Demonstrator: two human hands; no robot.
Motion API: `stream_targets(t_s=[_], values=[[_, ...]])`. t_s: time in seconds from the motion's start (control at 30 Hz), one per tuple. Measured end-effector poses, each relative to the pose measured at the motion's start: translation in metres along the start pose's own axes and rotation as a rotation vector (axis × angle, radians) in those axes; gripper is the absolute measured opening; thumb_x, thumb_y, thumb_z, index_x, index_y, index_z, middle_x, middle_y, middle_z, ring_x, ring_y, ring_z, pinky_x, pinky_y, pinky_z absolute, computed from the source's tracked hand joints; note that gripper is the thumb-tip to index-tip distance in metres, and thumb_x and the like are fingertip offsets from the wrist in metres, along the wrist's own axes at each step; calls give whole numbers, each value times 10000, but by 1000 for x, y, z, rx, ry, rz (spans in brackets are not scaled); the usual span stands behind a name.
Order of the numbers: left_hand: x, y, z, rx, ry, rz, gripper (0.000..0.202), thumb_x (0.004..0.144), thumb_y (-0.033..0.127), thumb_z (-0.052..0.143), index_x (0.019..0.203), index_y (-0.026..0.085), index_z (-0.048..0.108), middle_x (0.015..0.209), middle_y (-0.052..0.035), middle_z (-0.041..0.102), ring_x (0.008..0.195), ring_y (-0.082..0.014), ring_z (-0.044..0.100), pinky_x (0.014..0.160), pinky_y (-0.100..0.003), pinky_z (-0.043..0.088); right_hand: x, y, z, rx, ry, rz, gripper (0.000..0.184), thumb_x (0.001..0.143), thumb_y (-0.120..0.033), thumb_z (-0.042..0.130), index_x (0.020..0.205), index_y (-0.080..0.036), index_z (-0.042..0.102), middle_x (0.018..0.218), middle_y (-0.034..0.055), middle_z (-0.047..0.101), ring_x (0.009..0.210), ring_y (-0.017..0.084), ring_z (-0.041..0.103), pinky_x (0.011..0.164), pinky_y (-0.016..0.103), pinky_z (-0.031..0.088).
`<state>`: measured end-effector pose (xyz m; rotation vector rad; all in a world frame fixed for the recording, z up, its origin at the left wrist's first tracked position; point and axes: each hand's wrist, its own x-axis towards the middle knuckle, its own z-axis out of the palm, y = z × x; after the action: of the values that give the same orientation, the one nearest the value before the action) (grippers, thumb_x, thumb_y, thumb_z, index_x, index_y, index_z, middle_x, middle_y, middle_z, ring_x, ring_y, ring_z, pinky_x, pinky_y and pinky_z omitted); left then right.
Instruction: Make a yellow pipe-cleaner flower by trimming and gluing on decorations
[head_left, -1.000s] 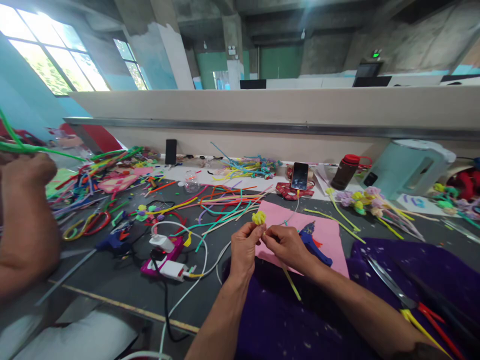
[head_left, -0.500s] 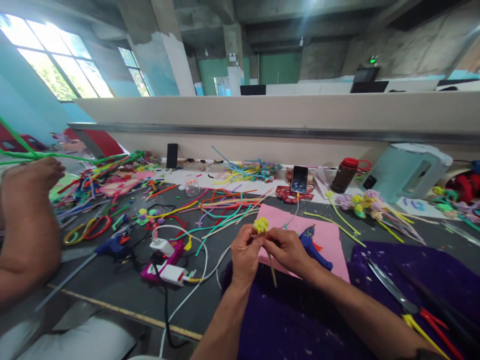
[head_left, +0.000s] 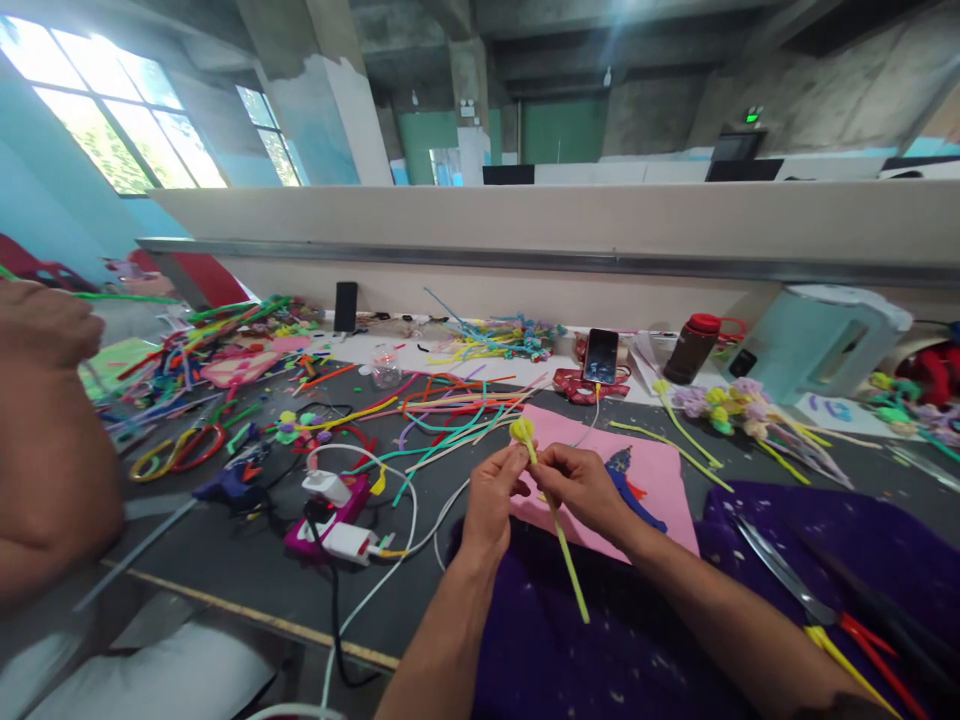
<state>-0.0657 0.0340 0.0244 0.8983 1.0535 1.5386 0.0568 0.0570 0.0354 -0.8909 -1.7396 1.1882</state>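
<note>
Between both hands is a yellow pipe-cleaner flower point(head_left: 523, 430), its stem point(head_left: 571, 570) slanting down toward my lap. My left hand point(head_left: 493, 495) is closed, pinching the flower just under its head. The fingers of my right hand point(head_left: 581, 485) are closed on the stem close to the left fingertips. Below and behind the hands lies a pink foam sheet point(head_left: 667, 470), with blue-handled pliers point(head_left: 637, 505) resting on it, partly covered by my right hand. A dark purple cloth point(head_left: 555, 660) spreads under my forearms.
Scissors point(head_left: 795, 580) lie at right on purple cloth. Loose pipe cleaners point(head_left: 450, 410) cover the middle. A power strip point(head_left: 337, 520) with cables and a glue gun point(head_left: 229, 485) are left. A phone point(head_left: 601, 357), bottle point(head_left: 691, 348) and kettle point(head_left: 821, 340) stand behind. A co-worker's arm point(head_left: 56, 450) is far left.
The flower has tipped so its stem shows longer, reaching down to the right. My hands stay close together. The co-worker's hand at far left has moved left and slightly down.
</note>
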Motion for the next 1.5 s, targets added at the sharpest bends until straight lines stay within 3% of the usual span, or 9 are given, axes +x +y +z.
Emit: stream_targets(t_s=[0.17, 0.5, 0.77, 1.0, 1.23, 1.33, 1.5], values=[[3, -1, -2, -42, 2, -62, 254, 646, 358, 658, 792, 156, 707, 730, -28, 633, 562, -91, 494, 484, -199, 351, 2, -2, -1, 171, -9, 105, 261, 732, -341, 597, 569, -161, 501, 444, -64, 453, 390, 58, 401, 400, 175, 308], [3, -5, -1, 117, 93, 155, 190, 700, 331, 614, 697, 152, 677, 625, -4, 588, 535, -89, 477, 477, -199, 353, 5, -1, -6, 388, -96, 217, 197, 743, -287, 549, 612, -143, 531, 527, -37, 551, 350, 44, 422, 352, 168, 273], [3, -3, -1, -98, 59, 19, 200, 673, 329, 645, 686, 129, 649, 607, -7, 576, 490, -73, 480, 436, -188, 329, 4, -4, -5, 544, -181, 280, 217, 756, -312, 540, 630, -136, 528, 526, -37, 536, 328, 27, 410, 329, 152, 217], [5, -5, -5, 22, 102, 93, 216, 685, 342, 632, 614, 141, 596, 552, 14, 561, 468, -68, 462, 423, -181, 322, 5, -4, -5, 619, -223, 294, 247, 739, -334, 563, 611, -125, 537, 505, -27, 531, 297, 28, 381, 292, 154, 200], [2, -7, -4, 156, 90, 103, 356, 731, 397, 581, 480, 153, 513, 420, 38, 467, 385, -60, 376, 401, -201, 276, 6, 3, -1, 650, -175, 268, 234, 768, -304, 548, 617, -126, 550, 479, -32, 532, 298, 31, 410, 291, 140, 212], [1, -7, -2, 121, 50, 54, 420, 764, 422, 529, 445, 156, 468, 389, 38, 423, 362, -61, 346, 390, -210, 260, 8, 5, -4, 680, -143, 247, 219, 770, -311, 540, 653, -126, 561, 545, -24, 560, 299, 26, 406, 285, 147, 211], [3, -6, -2, 7, 3, 2, 357, 773, 393, 529, 518, 145, 499, 478, 31, 476, 397, -56, 391, 402, -196, 277, 10, 3, -8, 740, -127, 233, 205, 768, -315, 533, 685, -130, 559, 579, -21, 558, 307, 30, 409, 290, 157, 231]])
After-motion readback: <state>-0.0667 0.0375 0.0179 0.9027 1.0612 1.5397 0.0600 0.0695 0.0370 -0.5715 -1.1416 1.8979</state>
